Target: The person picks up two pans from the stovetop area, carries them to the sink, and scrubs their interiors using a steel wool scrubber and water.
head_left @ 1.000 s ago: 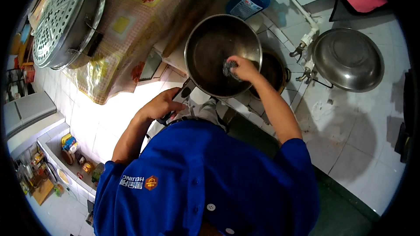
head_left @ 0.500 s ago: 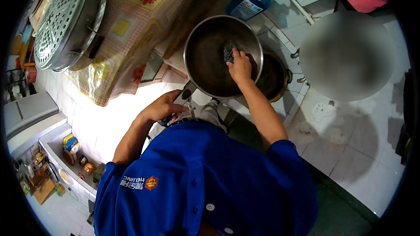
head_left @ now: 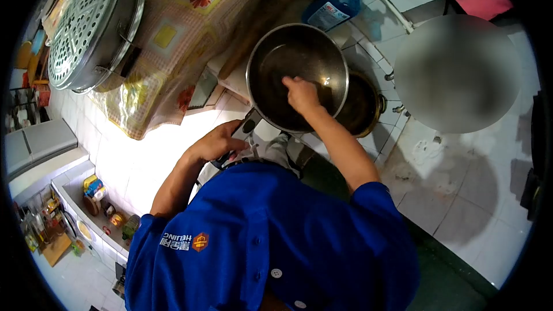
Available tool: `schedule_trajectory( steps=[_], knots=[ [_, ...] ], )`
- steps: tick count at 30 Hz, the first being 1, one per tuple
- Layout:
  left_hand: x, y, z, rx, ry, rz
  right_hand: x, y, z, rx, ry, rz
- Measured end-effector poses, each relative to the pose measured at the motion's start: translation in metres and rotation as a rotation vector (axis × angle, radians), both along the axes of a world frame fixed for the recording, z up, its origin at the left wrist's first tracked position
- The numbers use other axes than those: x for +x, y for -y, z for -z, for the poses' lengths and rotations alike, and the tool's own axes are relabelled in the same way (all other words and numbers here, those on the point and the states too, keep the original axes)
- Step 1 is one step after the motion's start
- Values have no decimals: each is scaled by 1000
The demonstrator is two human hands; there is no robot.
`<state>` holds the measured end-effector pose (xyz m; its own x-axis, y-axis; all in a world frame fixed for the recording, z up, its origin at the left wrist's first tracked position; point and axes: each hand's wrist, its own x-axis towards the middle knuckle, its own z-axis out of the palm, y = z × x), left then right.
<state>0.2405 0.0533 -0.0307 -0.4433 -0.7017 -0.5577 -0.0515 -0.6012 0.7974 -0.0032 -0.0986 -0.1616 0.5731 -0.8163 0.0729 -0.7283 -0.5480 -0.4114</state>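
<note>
A deep metal wok is tilted toward me, its dark inside showing wet glints. My left hand is closed around the wok's long black handle. Inside the wok, my right hand is closed and pressed to the inner wall. The dark steel wool scrubber seen in its fingers half a second ago is now hidden beneath the hand. Behind the wok's right side is a second, browned pan, partly covered. A blue soap bottle with a pump top stands just beyond the rim.
At the left, a steamer pot with a perforated top sits on a table with a patterned cloth. Two taps are on the right, beside a blurred round patch. Jars and bottles fill a tiled recess at the lower left.
My right hand has moved left and toward me inside the wok, and the scrubber has gone out of sight under it. The wok has shifted slightly; my left hand keeps the handle.
</note>
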Motion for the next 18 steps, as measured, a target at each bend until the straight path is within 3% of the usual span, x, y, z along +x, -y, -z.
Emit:
schedule_trajectory(
  steps=[2, 5, 8, 10, 16, 18],
  knots=[
    [0, 0, 1, 7, 10, -1, -6, -4, -12, 50, -5, -120],
    [3, 0, 2, 50, -36, -24, -30, 23, -13, 97, -135, 196],
    [6, 2, 6, 212, -241, -110, -22, 31, -12, 97, 4, 240],
    [9, 4, 14, 369, -466, -138, -3, 14, -33, 243, 45, 129],
    [-6, 7, 9, 275, -346, 2, 25, -37, -60, 925, 774, 148],
    [-9, 11, -2, 206, -250, 42, 31, -37, -54, 802, 775, 139]
  ],
)
